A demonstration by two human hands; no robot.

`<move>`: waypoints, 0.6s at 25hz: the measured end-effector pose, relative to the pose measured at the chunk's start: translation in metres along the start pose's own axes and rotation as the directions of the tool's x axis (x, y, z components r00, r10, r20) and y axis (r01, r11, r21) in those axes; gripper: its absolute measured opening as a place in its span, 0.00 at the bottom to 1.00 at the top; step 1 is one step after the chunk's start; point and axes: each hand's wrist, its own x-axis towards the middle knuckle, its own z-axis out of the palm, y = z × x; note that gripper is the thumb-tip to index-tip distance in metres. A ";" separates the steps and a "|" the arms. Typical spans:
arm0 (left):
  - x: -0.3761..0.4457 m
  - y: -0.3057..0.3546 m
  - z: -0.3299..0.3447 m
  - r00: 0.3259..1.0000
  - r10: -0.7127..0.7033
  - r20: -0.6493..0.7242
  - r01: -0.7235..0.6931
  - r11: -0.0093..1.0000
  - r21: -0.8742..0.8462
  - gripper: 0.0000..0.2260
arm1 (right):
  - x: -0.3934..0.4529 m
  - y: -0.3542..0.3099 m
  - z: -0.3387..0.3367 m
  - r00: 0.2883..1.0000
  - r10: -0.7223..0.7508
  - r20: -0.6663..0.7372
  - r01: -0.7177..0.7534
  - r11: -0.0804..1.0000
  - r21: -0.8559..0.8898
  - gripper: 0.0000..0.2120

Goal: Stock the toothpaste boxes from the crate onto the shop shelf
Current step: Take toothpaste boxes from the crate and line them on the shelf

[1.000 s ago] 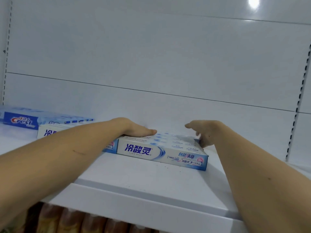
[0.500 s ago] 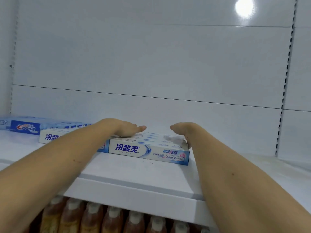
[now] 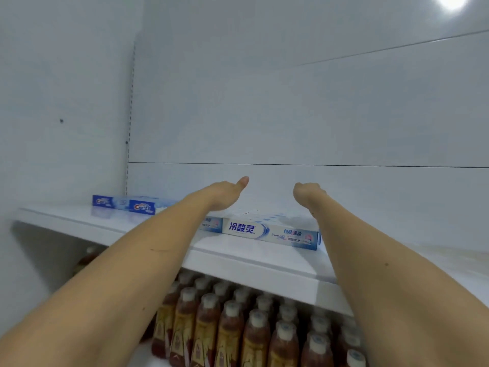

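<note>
A row of white toothpaste boxes (image 3: pixel 270 233) with blue lettering lies flat on the white shelf (image 3: pixel 238 258); my left forearm hides its left part. To the left, by the side wall, lie blue Crest boxes (image 3: pixel 124 203). My left hand (image 3: pixel 226 193) hovers over the back of the white boxes, thumb raised, holding nothing. My right hand (image 3: pixel 307 193) is over their right rear end, with its fingers bent away out of sight. The crate is not in view.
The shelf's white back panel (image 3: pixel 291 115) rises right behind the boxes, and a side wall (image 3: pixel 66 102) closes off the left. Several brown bottles with white caps (image 3: pixel 238 327) fill the shelf below. Bare shelf surface extends to the right (image 3: pixel 423 260).
Both hands have lifted off the tops of the white boxes and sit higher and farther back. The view has swung left and down, showing the side wall and more bottles.
</note>
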 end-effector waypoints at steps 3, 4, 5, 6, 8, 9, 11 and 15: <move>-0.018 -0.018 -0.017 1.000 -0.016 -0.011 0.016 0.999 -0.034 0.37 | -0.045 -0.014 0.000 0.993 -0.105 0.051 0.109 0.991 -0.072 0.28; -0.029 -0.023 -0.021 1.000 -0.013 -0.011 0.012 0.999 -0.050 0.37 | -0.063 -0.020 0.001 0.988 -0.150 0.030 0.152 0.985 -0.081 0.28; -0.037 -0.031 -0.024 1.000 -0.011 -0.005 0.010 0.998 -0.059 0.37 | -0.078 -0.024 0.003 0.981 -0.189 0.047 0.192 0.976 -0.101 0.28; -0.047 -0.039 -0.027 1.000 -0.008 0.011 0.008 0.998 -0.059 0.38 | -0.092 -0.028 0.006 0.976 -0.210 0.065 0.217 0.967 -0.136 0.28; -0.070 -0.059 -0.032 0.998 0.015 0.054 -0.013 0.999 -0.047 0.40 | -0.135 -0.039 0.015 0.963 -0.248 0.110 0.264 0.950 -0.168 0.28; -0.086 -0.073 -0.036 0.996 0.034 0.082 -0.031 0.999 -0.035 0.41 | -0.158 -0.046 0.021 0.958 -0.265 0.112 0.282 0.945 -0.169 0.28; -0.117 -0.097 -0.040 0.992 0.091 0.092 -0.091 0.996 0.000 0.37 | -0.201 -0.057 0.036 0.948 -0.307 0.078 0.315 0.939 -0.136 0.28; -0.188 -0.146 -0.023 0.940 0.340 -0.015 -0.341 0.940 -0.007 0.25 | -0.296 -0.070 0.078 0.921 -0.390 -0.023 0.388 0.920 -0.057 0.26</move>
